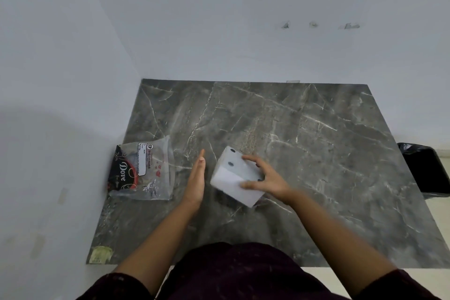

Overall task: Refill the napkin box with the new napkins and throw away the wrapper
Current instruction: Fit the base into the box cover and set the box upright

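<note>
My right hand (pixel 265 179) clamps the tilted napkin box (pixel 237 175) above the table's (pixel 316 141) near middle, left hand (pixel 196 178) flat and empty beside it — one-handed, it could slip, I judge.

Black bag-lined bin (pixel 425 170) cut off by the right edge, small print on the clear plastic wrapper (pixel 142 169) too blurred to read, right hand (pixel 265 178) hiding part of the white rectangular napkin box (pixel 235 175).
</note>
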